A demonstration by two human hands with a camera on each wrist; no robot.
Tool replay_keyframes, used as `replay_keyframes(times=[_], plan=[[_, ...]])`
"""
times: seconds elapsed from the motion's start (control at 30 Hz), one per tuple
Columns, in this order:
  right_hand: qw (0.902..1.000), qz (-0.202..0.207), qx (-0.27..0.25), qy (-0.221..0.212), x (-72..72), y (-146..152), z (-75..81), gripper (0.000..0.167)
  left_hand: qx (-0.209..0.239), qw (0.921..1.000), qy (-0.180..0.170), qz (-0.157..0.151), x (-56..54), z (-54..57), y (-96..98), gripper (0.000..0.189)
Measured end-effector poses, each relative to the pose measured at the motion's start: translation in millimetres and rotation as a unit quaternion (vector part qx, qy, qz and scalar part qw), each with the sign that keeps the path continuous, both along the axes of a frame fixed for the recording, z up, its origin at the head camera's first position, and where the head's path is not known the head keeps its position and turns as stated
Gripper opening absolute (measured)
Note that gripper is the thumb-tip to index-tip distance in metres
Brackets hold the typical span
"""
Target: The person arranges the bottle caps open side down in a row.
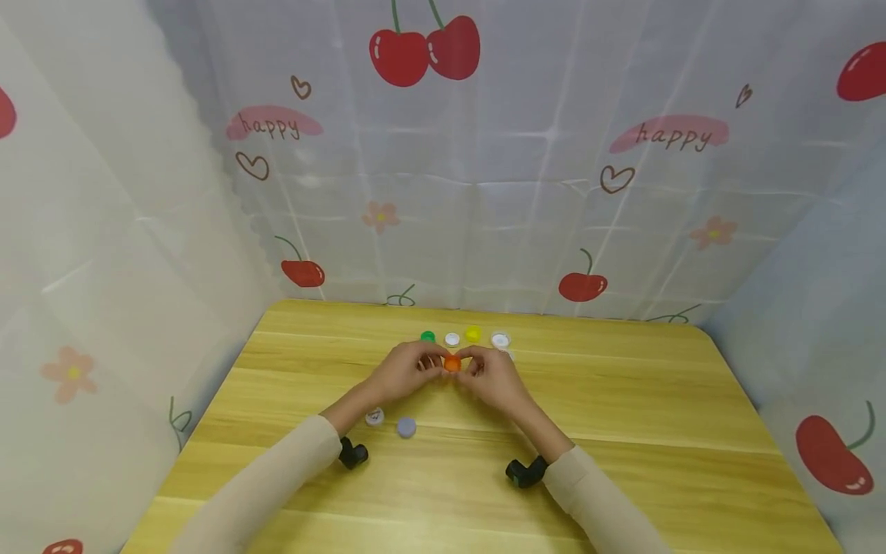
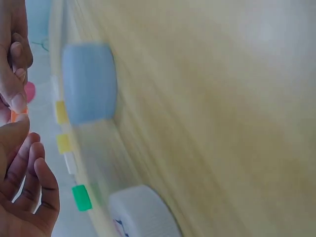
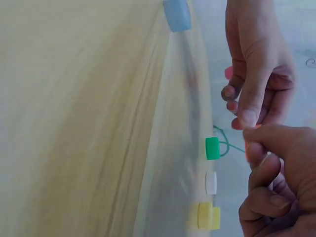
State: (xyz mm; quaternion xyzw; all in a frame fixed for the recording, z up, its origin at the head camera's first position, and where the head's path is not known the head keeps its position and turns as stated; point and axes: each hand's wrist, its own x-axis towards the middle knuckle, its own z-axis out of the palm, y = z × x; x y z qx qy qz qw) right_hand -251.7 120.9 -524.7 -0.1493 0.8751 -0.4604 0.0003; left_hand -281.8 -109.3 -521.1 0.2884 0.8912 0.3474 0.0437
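Observation:
Both hands meet over the table around a small orange bottle cap (image 1: 452, 363). My left hand (image 1: 408, 373) pinches it from the left between thumb and fingers. From the other side, my right hand (image 1: 497, 378) grips the same cap with thumb and index finger. In the right wrist view, only an orange sliver of the cap (image 3: 247, 145) shows between the fingers. Under the left wrist lie a white cap with dark print (image 1: 374, 417) and a blue-grey cap (image 1: 406, 428).
Behind the hands, a green cap (image 1: 428, 336), a white cap (image 1: 452, 339), a yellow cap (image 1: 473, 334) and a white cap with a clear rim (image 1: 501, 339) form a row. Another pale piece is partly hidden by the right hand. A printed curtain (image 1: 477, 231) surrounds the wooden table (image 1: 657, 415).

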Motion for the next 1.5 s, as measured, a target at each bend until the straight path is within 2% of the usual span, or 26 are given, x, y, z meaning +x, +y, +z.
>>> replay_keyframes(times=[0.23, 0.47, 0.6, 0.7, 0.9, 0.97, 1.03, 1.2, 1.27, 1.37, 1.5], plan=[[0.9983, 0.042, -0.023, 0.035, 23.2, 12, 6.8, 0.027, 0.082, 0.9965, 0.014, -0.006, 28.9, 1.3, -3.3, 0.026], [0.9892, 0.063, -0.113, 0.068, 46.5, 24, 5.1, 0.029, 0.155, 0.9874, 0.030, -0.016, 53.8, 7.2, 5.0, 0.027], [0.9847, 0.073, -0.138, 0.079, 57.4, 28, 4.8, 0.029, 0.178, 0.9834, 0.027, -0.017, 67.2, 10.7, 9.3, 0.027], [0.9843, 0.077, -0.142, 0.071, 64.8, 30, 5.6, 0.029, 0.188, 0.9819, 0.020, -0.016, 75.7, 11.0, 11.5, 0.026], [0.9856, 0.079, -0.131, 0.073, 73.5, 34, 6.5, 0.029, 0.200, 0.9798, -0.001, -0.015, 85.9, 9.6, 14.1, 0.025], [0.9846, 0.083, -0.133, 0.078, 75.4, 35, 6.8, 0.029, 0.204, 0.9786, -0.020, -0.015, 87.0, 9.2, 14.4, 0.024], [0.9836, 0.085, -0.136, 0.082, 76.3, 37, 6.7, 0.030, 0.212, 0.9753, -0.059, -0.013, 86.9, 9.4, 14.4, 0.023], [0.9819, 0.099, -0.135, 0.088, 77.2, 38, 5.6, 0.030, 0.240, 0.9538, -0.181, -0.015, 83.8, 10.9, 11.2, 0.021], [0.9814, 0.107, -0.129, 0.095, 77.5, 39, 5.4, 0.029, 0.243, 0.9458, -0.214, -0.021, 82.5, 11.8, 9.8, 0.022], [0.9807, 0.115, -0.116, 0.107, 77.9, 39, 5.2, 0.030, 0.238, 0.9388, -0.247, -0.031, 81.4, 13.4, 8.5, 0.023], [0.9798, 0.125, -0.103, 0.117, 78.4, 41, 5.1, 0.030, 0.226, 0.9365, -0.266, -0.040, 81.5, 15.8, 8.2, 0.023]])
